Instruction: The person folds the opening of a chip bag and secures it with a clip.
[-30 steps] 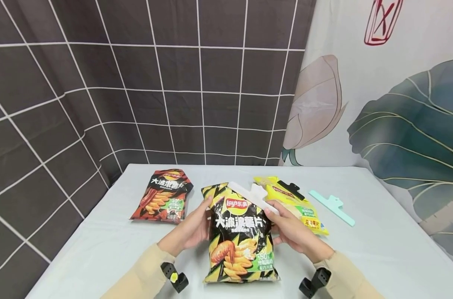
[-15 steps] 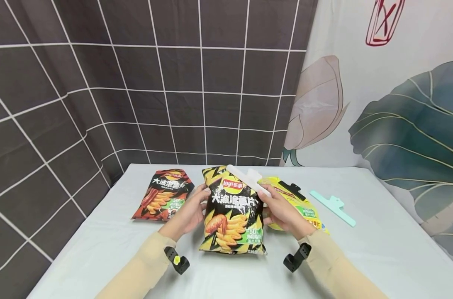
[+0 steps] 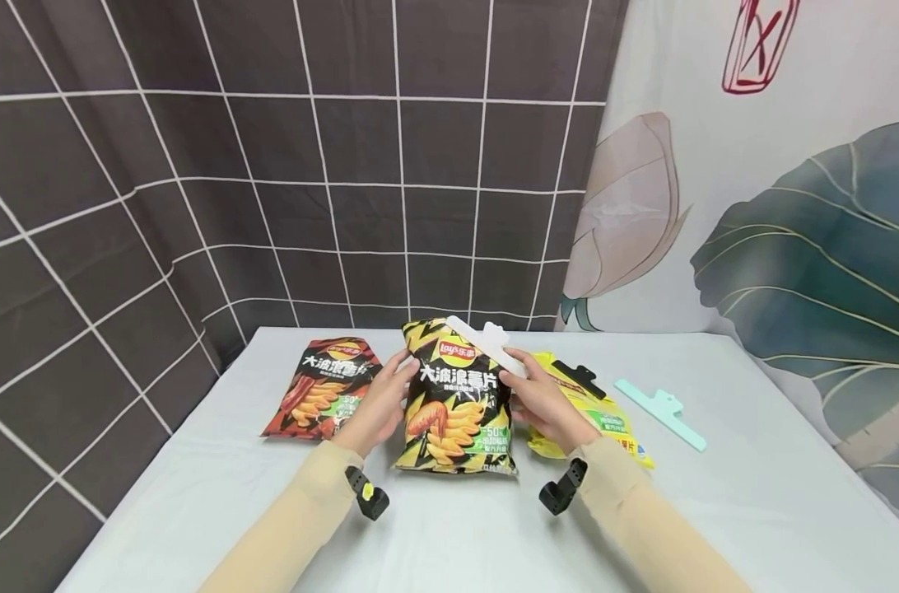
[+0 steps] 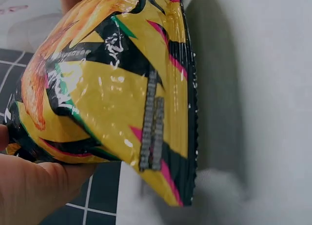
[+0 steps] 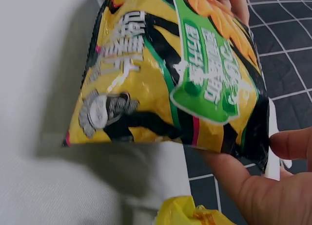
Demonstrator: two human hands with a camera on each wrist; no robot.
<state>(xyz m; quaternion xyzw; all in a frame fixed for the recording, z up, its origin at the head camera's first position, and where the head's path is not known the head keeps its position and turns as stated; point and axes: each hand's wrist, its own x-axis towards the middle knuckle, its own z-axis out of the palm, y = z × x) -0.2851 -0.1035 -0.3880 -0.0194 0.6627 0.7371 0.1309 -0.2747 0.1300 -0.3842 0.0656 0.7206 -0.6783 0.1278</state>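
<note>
Both hands hold a black and yellow bag of potato chips [image 3: 453, 420] by its sides, tilted toward the head camera. A white bag clip [image 3: 486, 339] lies slantwise across its upper right corner. My left hand [image 3: 385, 401] grips the left edge; in the left wrist view its thumb is against the bag's printed face [image 4: 112, 103]. On the right side my right hand [image 3: 544, 399] grips the bag just below the clip's lower end, with thumb and fingers around the edge in the right wrist view. The backs of the fingers are hidden behind the bag.
A red chip bag [image 3: 323, 391] lies at the back left, its top corners folded. Behind the right hand lies a yellow chip bag [image 3: 616, 420] with a black clip [image 3: 580, 379] on it. A loose mint-green clip [image 3: 660, 409] lies farther right on the white table [image 3: 761, 461].
Both hands have carried the black and yellow bag away from the body, toward the table's back and slightly left. The white clip has moved with it; the other bags stayed put.
</note>
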